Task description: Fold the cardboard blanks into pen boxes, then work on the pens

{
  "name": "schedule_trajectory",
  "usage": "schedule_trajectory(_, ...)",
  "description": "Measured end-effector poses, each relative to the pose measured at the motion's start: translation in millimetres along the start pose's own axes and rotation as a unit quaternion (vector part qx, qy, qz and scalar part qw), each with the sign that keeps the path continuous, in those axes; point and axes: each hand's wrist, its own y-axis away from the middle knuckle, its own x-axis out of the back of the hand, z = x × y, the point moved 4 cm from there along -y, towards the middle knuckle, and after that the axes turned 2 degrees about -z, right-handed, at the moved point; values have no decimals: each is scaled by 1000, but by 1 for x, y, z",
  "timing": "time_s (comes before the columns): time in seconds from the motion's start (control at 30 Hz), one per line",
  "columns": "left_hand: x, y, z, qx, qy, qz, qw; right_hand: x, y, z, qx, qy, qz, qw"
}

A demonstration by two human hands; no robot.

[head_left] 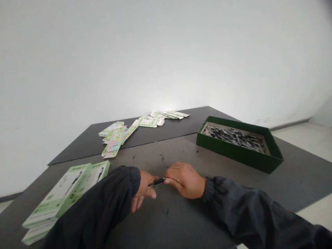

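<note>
A black pen (157,182) spans the short gap between my two hands, low over the table. My right hand (185,180) pinches the pen's right end between thumb and fingers. At the other end, my left hand (144,188) has the pen between its thumb and forefinger, the other fingers curled below. Part of the pen is hidden in the hands. Beside my left forearm lie stacked white-and-green pen boxes (59,193) with a pen printed on the lid, partly covered by the sleeve.
A dark green open box (238,155) at the right holds many loose pens (233,136). Flattened green-and-white cartons (149,121) and some pink and blue ones (115,140) lie toward the back. The dark table (176,148) has a seam across it; a white wall stands behind.
</note>
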Motion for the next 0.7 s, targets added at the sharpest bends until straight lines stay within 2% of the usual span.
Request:
schedule_trajectory(0.23,12,11,-7,5,8,78,997,-5,-18,11,-75,-162,17,984)
schedule_trajectory(0.4,24,29,-8,-14,12,112,994,-3,-38,14,-72,-113,78,988)
schedule_trajectory(0.57,27,25,-8,10,0,78,997,-12,-34,20,-70,-102,89,988)
schedule_trajectory(0.7,26,11,-13,32,-10,38,999,-17,-27,22,-37,-75,71,994)
